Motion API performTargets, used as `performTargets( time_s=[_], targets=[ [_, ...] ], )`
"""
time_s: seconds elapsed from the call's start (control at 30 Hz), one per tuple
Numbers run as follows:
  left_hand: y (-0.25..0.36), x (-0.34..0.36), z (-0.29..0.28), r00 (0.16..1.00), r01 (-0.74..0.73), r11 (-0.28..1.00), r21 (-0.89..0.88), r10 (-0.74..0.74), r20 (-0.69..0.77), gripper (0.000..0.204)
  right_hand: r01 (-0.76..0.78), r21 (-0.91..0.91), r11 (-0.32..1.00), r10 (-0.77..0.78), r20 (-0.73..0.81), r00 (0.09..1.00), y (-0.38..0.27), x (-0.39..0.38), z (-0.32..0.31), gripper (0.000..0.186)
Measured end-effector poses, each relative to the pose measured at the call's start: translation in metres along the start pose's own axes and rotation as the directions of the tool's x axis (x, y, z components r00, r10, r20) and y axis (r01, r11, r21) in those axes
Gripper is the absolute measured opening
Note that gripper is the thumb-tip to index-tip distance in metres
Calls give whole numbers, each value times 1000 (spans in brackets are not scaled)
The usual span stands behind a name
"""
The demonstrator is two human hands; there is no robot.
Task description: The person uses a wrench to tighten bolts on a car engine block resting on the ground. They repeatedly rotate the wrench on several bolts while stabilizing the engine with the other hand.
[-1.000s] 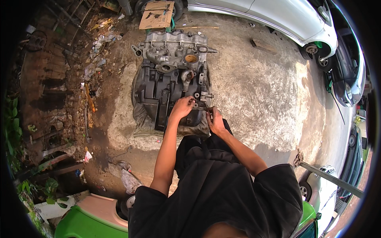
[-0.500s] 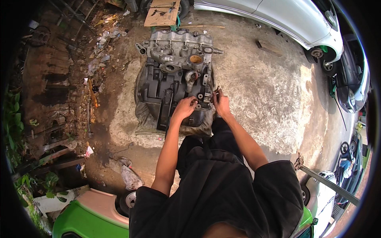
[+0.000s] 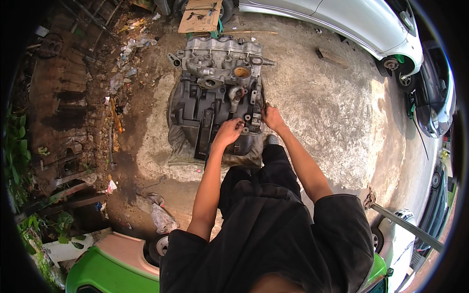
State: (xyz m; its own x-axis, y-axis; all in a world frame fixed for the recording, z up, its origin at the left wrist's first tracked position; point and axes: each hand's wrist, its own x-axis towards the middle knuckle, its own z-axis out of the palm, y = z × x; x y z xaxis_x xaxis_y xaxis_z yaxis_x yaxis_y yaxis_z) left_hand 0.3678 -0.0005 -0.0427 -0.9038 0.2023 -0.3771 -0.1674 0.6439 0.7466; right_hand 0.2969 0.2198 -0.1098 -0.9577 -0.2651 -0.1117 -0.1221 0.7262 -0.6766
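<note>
Remotely, I look down on a concrete floor (image 3: 317,132) that spreads around the engine (image 3: 220,93). Beyond the engine and to its right stands a silver car (image 3: 337,24); on the engine's near side and to its left is a green vehicle (image 3: 112,268). A rumpled dark cloth (image 3: 181,149) shows out from under the engine, which rests on it, pale metal at the far end and black at the near end. Past the engine's far end I see a cardboard sheet (image 3: 188,25), and well to the engine's right a wooden block (image 3: 331,57).

My 2 hands are at the engine's near right part: the left hand (image 3: 228,133) over the black metal, fingers bent and close together, the right hand (image 3: 272,118) at the right edge, fingers curled. I cannot tell whether they are clamped on anything. Just beside the right hand, on the engine, sits a light metal fitting (image 3: 256,118), and between the hands a small pale ring (image 3: 247,117).
</note>
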Motion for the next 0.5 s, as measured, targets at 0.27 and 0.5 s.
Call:
performTargets(
  time_s=[0.27,0.5],
  targets=[
    [-4,0,4,997,-53,998,26,54,-49,23,-27,179,984,46,-101,994,5,-35,-23,17],
    [0,-2,3,998,-49,998,33,50,-38,22,-101,478,873,212,-185,959,-9,-97,-17,12]
  ],
)
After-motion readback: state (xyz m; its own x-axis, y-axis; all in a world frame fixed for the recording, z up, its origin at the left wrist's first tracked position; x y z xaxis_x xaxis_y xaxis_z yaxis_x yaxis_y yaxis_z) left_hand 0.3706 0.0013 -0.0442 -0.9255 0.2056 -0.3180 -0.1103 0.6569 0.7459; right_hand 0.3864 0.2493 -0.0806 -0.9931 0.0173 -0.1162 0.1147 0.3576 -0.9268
